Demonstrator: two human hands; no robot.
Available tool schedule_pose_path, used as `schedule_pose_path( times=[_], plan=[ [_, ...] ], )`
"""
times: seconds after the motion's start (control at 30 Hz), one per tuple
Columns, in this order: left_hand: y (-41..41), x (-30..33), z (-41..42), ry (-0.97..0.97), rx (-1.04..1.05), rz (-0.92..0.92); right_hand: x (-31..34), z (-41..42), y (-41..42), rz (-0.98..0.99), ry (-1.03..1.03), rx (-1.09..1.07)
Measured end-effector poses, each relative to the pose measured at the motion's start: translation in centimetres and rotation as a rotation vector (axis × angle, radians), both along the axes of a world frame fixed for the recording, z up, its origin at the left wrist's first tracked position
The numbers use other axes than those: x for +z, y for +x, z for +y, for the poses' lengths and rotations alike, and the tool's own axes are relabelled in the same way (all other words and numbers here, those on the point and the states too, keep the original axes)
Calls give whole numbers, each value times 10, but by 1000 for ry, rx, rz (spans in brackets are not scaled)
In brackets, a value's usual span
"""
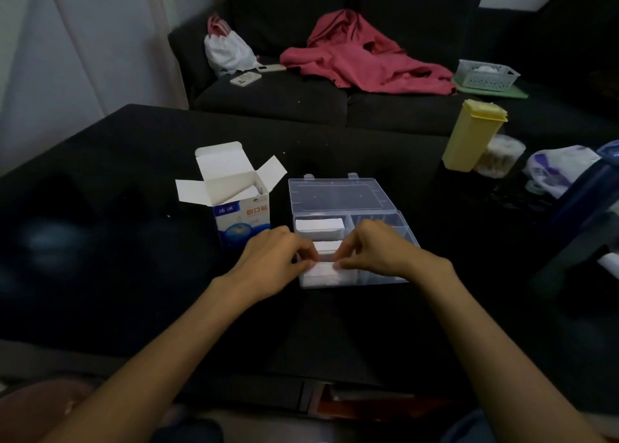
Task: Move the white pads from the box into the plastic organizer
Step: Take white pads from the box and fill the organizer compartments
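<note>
White pads point(322, 269), seemingly a flat stack, in the pinching grip of both hands over the clear organizer point(385, 276).

Head view looks forward and down, close over the table point(100, 161); sofa point(268, 97) beyond.

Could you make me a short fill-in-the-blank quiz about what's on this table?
1. Both hands hold a stack of white pads over the clear ____.
2. The cardboard box stands with its flaps ____.
3. The organizer's lid lies ____.
4. The tall container is coloured ____.

Missing words: organizer; open; open; yellow
</note>
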State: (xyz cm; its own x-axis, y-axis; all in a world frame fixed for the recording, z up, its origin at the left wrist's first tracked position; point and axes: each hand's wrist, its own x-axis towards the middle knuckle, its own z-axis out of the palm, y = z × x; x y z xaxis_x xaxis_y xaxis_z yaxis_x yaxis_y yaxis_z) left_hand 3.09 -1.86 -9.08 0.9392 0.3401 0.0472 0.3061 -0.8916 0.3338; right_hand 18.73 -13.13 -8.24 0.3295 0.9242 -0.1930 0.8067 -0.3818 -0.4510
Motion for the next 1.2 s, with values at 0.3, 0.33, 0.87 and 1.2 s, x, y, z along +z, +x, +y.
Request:
schedule_pose_path(
  times=[0.3, 0.33, 0.87, 1.2],
  plan=[
    [2, 5, -3, 170, -59, 54, 1, 0, -4, -206, -78, 5],
    [2, 5, -3, 178, -67, 62, 0, 1, -4, -207, -79, 3],
    [-2, 12, 1, 128, -61, 11, 9, -6, -1, -180, 81, -46],
    [-38, 48, 58, 115, 693, -440, 54, 55, -26, -8, 441, 7]
  ],
)
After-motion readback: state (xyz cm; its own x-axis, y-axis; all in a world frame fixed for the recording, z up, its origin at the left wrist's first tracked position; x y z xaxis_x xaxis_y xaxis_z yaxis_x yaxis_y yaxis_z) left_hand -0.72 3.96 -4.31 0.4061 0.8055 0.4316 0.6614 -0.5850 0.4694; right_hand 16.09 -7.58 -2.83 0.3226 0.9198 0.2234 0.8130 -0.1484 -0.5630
